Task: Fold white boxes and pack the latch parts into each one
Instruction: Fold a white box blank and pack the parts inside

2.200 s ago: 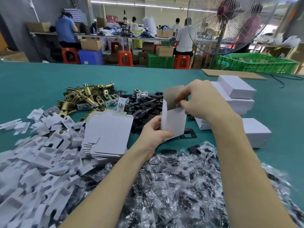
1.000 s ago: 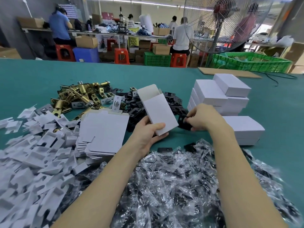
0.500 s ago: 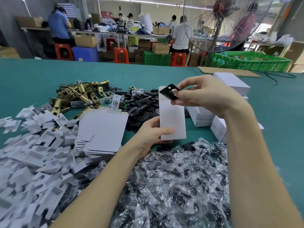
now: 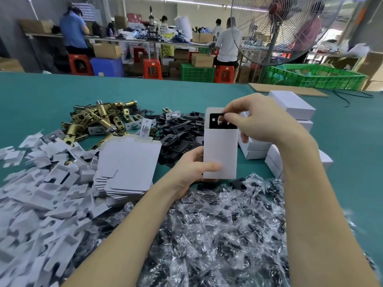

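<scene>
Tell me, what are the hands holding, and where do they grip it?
The left hand grips the upright white box by its lower end. The right hand pinches the black plate by its upper right edge at the box's open top.

One open white box (image 4: 220, 154) stands upright above the green table (image 4: 41, 96), with one black latch plate (image 4: 219, 121) at its mouth. Right of that box sit about six closed white boxes (image 4: 292, 104), some partly hidden. Left of it lies one stack of flat box blanks (image 4: 128, 162), too many to count. Beyond the stack are one heap of brass latch bolts (image 4: 99, 119) and one heap of black plates (image 4: 180, 137). Nearer than the box spread countless clear bagged parts (image 4: 217, 224) and countless white card inserts (image 4: 41, 193).
</scene>
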{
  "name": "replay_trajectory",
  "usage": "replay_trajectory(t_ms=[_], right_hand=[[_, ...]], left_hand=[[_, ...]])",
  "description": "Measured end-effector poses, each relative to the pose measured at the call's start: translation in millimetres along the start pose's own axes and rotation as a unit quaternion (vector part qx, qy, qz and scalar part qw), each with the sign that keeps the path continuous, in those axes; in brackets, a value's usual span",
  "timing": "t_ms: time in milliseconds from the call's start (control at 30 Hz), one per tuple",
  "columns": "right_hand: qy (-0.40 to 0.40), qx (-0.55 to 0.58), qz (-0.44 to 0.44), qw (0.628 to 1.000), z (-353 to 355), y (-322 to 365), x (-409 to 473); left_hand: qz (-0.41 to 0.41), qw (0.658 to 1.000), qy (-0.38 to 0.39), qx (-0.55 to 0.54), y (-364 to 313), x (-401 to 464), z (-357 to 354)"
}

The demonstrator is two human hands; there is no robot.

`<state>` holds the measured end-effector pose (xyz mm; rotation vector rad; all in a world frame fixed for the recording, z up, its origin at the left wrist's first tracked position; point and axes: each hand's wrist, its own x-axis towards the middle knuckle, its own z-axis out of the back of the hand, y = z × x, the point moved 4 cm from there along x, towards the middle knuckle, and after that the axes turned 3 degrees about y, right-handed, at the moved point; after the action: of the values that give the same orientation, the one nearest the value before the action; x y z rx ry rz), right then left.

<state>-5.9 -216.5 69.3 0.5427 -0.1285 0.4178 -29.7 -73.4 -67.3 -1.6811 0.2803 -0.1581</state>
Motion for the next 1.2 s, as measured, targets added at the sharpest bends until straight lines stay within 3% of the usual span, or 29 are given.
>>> replay_trajectory(t_ms=[200, 533, 600, 700, 767, 833, 933, 1200], right_hand=[[0.101, -0.053, -0.028, 0.993, -11.7, -1.1, 0.0], [0.168, -0.089, -0.089, 0.978, -12.2, -2.6, -0.7], [0.136, -0.055, -0.067, 0.987, -9.3, 1.0, -1.6], [-0.038, 0.026, -0.013, 0.999, 5.9, 3.4, 0.7], [-0.072, 0.022, -0.032, 0.997, 10.7, -4.7, 1.8], [0.052, -0.022, -0.103, 0.993, -2.4, -20.3, 0.8], [0.262, -0.126, -0.188, 0.938, -27.1, -44.9, -10.1], [0.331, -0.114, -0.261, 0.9, -45.0, -71.8, -19.9]], left_hand=[[-0.006, 1.0, 0.003, 0.012, 0.4, -0.1, -1.1], [-0.014, 1.0, -0.006, 0.021, 0.8, -0.4, -1.5], [-0.015, 1.0, -0.016, 0.006, 0.6, 0.5, -1.0], [-0.011, 0.996, -0.064, -0.065, 1.6, 2.7, 3.9], [-0.012, 0.99, -0.099, -0.101, 2.2, 4.3, 8.3], [-0.016, 0.986, -0.121, -0.114, 2.2, 4.8, 11.2], [-0.022, 0.985, -0.132, -0.113, 2.3, 4.8, 11.4], [-0.034, 0.982, -0.155, -0.098, 4.8, 6.3, 15.8]])
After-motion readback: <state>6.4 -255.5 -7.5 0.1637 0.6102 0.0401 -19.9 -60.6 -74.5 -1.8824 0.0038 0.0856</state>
